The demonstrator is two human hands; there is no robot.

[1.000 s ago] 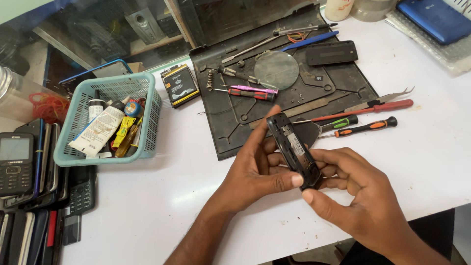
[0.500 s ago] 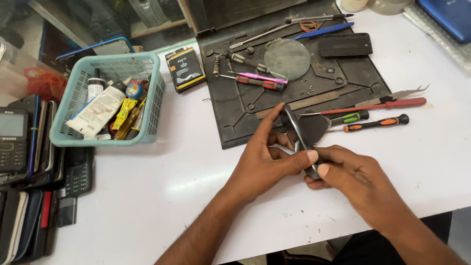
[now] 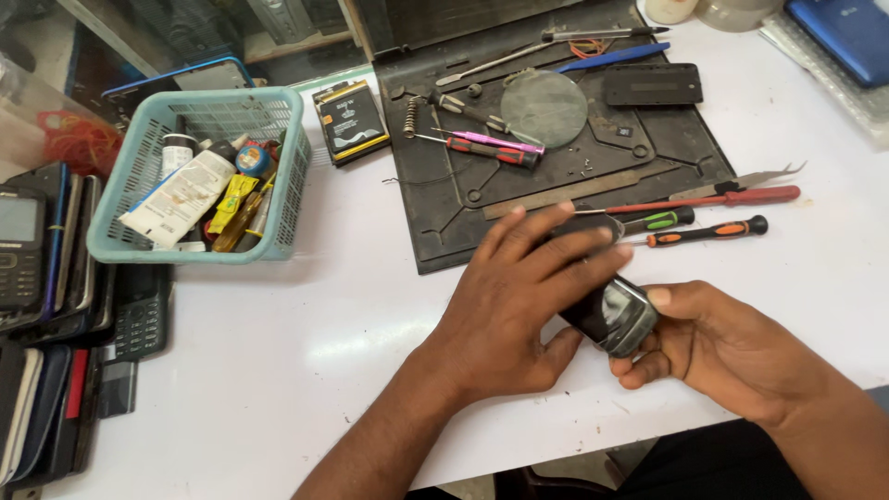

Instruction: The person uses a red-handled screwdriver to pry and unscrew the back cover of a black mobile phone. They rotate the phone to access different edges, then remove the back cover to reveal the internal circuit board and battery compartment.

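1. A person's two bare hands work over a white tabletop (image 3: pixel 306 370), seen from above.
2. The left hand (image 3: pixel 519 306) lies flat over a small dark phone (image 3: pixel 613 317), fingers spread across its far end and thumb under its near edge, so this grip is grasping the phone.
3. The right hand (image 3: pixel 732 352) cups the phone's right end from below, thumb on its top edge (this grip also grasps the phone).
4. The phone sits tilted between both hands, near the front edge of the tabletop, just in front of a black work mat (image 3: pixel 556 157).
5. On the mat lie a round clear lens (image 3: pixel 544 108), a metal ruler (image 3: pixel 565 194) and a red-handled screwdriver (image 3: pixel 491 151).
6. Just right of the hands, further back, lie two more screwdrivers, one with green grip marks (image 3: pixel 662 220) and one with orange (image 3: pixel 708 231).
7. Far left stands a teal plastic basket (image 3: pixel 292 199) holding tubes and small bottles.
8. A stack of old phones (image 3: pixel 46 268) lines the left edge.
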